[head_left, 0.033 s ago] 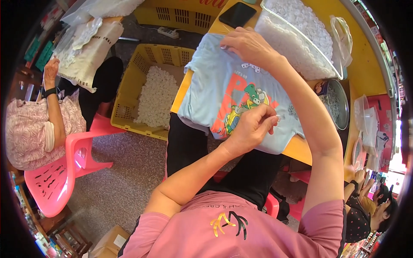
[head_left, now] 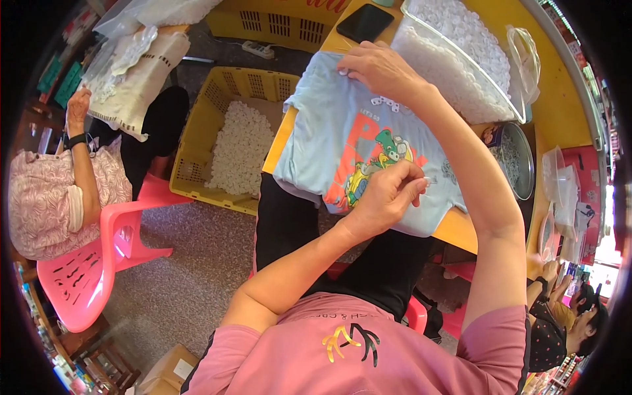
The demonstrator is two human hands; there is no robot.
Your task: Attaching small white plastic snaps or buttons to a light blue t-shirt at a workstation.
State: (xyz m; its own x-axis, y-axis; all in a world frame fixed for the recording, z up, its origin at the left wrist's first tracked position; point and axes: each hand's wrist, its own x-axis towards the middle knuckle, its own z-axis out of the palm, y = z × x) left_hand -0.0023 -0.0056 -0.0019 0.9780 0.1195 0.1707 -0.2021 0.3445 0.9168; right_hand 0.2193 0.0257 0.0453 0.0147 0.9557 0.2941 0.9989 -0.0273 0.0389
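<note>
A light blue T-shirt (head_left: 316, 112) with a cartoon crocodile print lies spread over the yellow table edge in front of me. My left hand (head_left: 392, 194) hovers over the print, thumb and forefinger pinched together. A tiny pale, shiny piece shows at those fingertips, too small to name. Farther off, my right hand (head_left: 378, 69) rests at the shirt's far side, fingers bent down around a small white plastic piece (head_left: 343, 71). Several small white pieces with dark holes (head_left: 386, 102) lie on the shirt below that hand.
A clear bin (head_left: 454, 59) of white pieces stands far right, beside a round tin (head_left: 517, 161) of small metal pieces. A black phone (head_left: 365, 23) lies at the back. Left are a yellow crate (head_left: 187, 172) holding white pieces, a pink chair (head_left: 85, 289) and a seated person (head_left: 66, 191).
</note>
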